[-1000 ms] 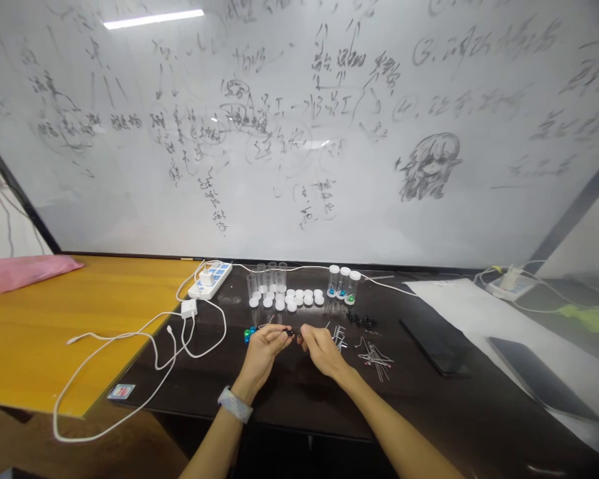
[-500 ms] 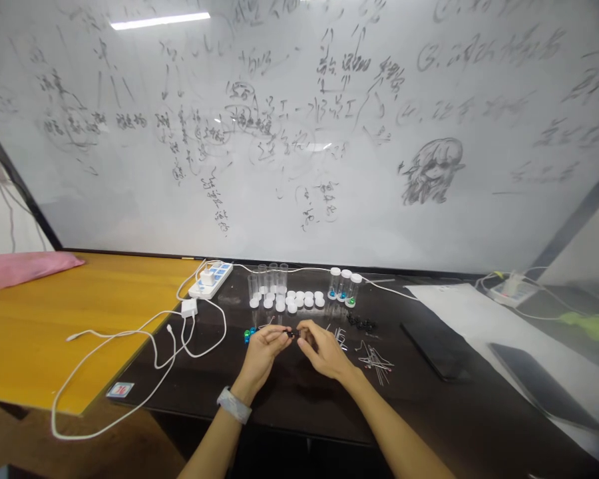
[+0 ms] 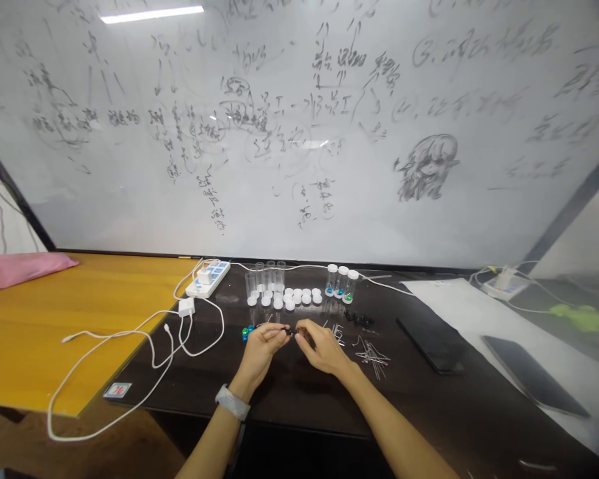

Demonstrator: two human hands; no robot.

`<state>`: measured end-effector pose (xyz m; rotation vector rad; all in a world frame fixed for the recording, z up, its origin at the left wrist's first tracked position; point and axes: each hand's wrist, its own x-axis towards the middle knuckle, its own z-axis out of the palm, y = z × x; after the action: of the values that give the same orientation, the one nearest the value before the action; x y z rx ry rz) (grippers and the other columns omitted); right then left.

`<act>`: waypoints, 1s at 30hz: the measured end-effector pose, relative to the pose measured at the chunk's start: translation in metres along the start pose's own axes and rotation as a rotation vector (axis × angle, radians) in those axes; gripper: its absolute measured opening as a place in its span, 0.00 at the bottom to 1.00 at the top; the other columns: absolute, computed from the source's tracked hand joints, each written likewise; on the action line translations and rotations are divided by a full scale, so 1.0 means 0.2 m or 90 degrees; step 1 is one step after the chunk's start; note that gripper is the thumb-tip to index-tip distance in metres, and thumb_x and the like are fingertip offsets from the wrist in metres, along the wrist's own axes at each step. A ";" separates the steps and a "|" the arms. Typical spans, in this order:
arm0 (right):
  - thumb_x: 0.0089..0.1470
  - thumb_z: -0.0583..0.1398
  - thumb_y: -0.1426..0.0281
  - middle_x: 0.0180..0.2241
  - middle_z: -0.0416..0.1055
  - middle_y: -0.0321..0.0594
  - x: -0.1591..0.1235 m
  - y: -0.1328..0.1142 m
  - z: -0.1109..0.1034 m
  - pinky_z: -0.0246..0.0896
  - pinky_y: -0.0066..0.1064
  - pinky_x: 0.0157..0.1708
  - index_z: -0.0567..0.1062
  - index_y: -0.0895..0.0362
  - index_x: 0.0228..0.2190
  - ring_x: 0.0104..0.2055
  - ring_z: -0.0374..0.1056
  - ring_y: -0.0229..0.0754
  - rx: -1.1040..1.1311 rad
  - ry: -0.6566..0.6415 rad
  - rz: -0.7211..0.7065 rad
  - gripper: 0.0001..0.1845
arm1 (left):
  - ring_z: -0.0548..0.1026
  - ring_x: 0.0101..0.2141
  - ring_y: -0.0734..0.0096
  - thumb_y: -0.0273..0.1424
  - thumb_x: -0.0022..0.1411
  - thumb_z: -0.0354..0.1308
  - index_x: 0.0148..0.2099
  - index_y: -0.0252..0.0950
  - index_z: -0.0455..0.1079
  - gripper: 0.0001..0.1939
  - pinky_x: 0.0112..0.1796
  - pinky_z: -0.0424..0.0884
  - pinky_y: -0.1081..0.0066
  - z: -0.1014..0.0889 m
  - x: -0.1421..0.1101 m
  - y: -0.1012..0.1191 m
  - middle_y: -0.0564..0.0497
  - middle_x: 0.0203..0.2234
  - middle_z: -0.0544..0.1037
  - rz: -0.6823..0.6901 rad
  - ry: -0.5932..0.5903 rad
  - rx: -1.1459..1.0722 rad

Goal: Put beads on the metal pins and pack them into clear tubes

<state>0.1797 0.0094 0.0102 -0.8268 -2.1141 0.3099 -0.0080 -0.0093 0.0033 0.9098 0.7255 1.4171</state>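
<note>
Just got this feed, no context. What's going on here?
One person is working bare-handed at a dark table. Their left hand and right hand meet at the fingertips around a small black piece, too small to make out clearly. Metal pins lie to the right, beside a cluster of black pieces. Blue and green beads sit to the left. Behind them stand clear vials and a row of white caps.

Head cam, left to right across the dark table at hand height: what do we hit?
blue and green beads → left hand → small black piece → right hand → red-tipped metal pins → black phone → dark tablet on white paper
</note>
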 end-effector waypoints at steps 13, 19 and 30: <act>0.67 0.51 0.66 0.31 0.69 0.39 0.00 0.02 -0.01 0.59 0.31 0.32 0.69 0.54 0.37 0.30 0.66 0.41 -0.019 -0.004 -0.019 0.09 | 0.81 0.36 0.68 0.29 0.48 0.74 0.37 0.32 0.77 0.14 0.43 0.75 0.70 -0.01 0.01 -0.01 0.45 0.37 0.84 -0.006 -0.016 0.002; 0.62 0.57 0.65 0.33 0.70 0.38 0.00 0.02 -0.03 0.59 0.30 0.31 0.67 0.54 0.45 0.29 0.64 0.40 -0.003 -0.018 -0.006 0.10 | 0.81 0.36 0.69 0.29 0.49 0.74 0.38 0.32 0.77 0.14 0.43 0.75 0.71 -0.02 0.01 -0.02 0.44 0.37 0.84 -0.004 -0.020 0.004; 0.62 0.57 0.65 0.32 0.71 0.37 0.00 0.02 -0.02 0.59 0.30 0.31 0.67 0.54 0.44 0.29 0.66 0.40 -0.018 -0.026 -0.015 0.10 | 0.81 0.38 0.67 0.30 0.49 0.74 0.38 0.32 0.77 0.15 0.44 0.75 0.69 -0.02 0.02 -0.02 0.43 0.38 0.84 -0.011 -0.018 0.014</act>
<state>0.1851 0.0115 0.0104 -0.8183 -2.1685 0.2870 -0.0094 -0.0055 -0.0029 0.9364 0.7272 1.3809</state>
